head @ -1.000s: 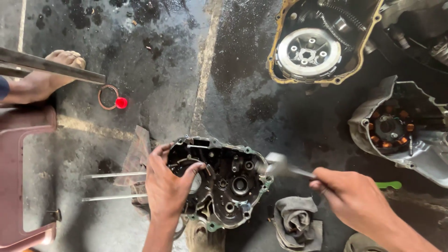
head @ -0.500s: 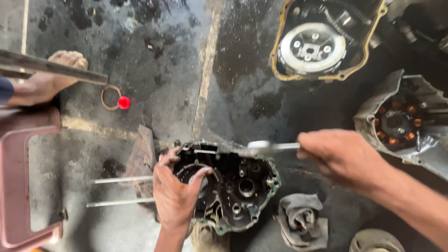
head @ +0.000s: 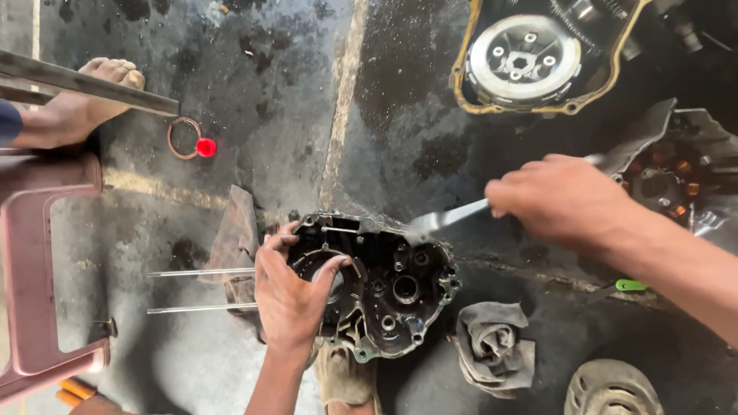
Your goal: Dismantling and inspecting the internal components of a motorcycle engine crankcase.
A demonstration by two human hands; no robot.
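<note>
On the oil-stained concrete floor [head: 254, 69], near the middle of the view, lies a dark engine case [head: 384, 288], open side up, greasy, with round bores and a lumpy cast rim. The left hand [head: 292, 296] is clamped on its left edge, thumb hooked into the large round opening. The right hand [head: 565, 201] is closed around the handle of a flat metal scraper [head: 446, 219], whose pale blade tip rests on the case's upper rim.

Judging from the grip, the blade could skid off the oily rim and gouge the mating face, or run toward the left fingers, which sit close along the same edge. The case also rests partly on a worn block [head: 234, 238], so a hard push might rock it.

Two thin steel rods [head: 200, 290] stick out leftward from the case, smooth and bright against the grime. A crumpled grey rag [head: 492, 350] lies just right of the case, soft and oil-soaked. Farther up, a second case half with a yellowish gasket line holds a silvery round clutch [head: 524, 60], ribbed and holed. At the right edge sits a cover with copper-coloured coils [head: 669, 177]. A thin ring [head: 183, 138] and a small red cap [head: 205, 147] lie touching on the floor, near another person's bare foot [head: 77, 107]. A reddish plastic stool [head: 38, 253] stands at the left.
</note>
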